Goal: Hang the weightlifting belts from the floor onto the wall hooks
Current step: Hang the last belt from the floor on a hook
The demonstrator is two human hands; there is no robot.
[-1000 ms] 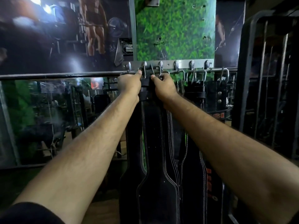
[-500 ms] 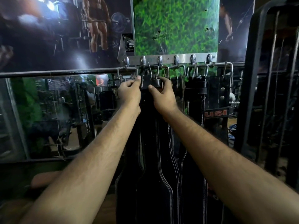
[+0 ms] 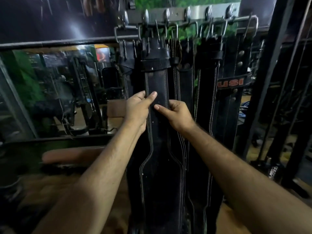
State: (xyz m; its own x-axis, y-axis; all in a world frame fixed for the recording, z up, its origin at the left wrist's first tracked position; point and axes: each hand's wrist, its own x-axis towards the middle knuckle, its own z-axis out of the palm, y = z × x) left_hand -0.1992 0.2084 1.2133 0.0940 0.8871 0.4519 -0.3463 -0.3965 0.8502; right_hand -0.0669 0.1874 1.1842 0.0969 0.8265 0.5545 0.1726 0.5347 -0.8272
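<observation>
Forearms bare, reaching up and away from the near edge toward a black belt (image 3: 157,92) hung among others on the wall. Left hand (image 3: 137,108) clasped on the belt's left edge, thumb laid flat across the front, fingers (image 3: 152,97) wrapped behind. Right hand (image 3: 179,115) pinching the right edge at nearly the same height, thumb on the front, other fingers curled behind the strap. Belt narrow where held, widening into a broad stitched panel lower down, nearer the camera. Further up, buckle end of the belt (image 3: 155,54) caught on a metal hook of the hook rail (image 3: 195,13), strap hanging straight down. Right of it, more black belts (image 3: 207,78) packed side by side on neighbouring hooks, one with orange lettering (image 3: 230,83). Left of the belts, mirror (image 3: 59,92) with dim gym equipment reflected. Far right, dark metal rack (image 3: 278,65) upright beside the belts.
</observation>
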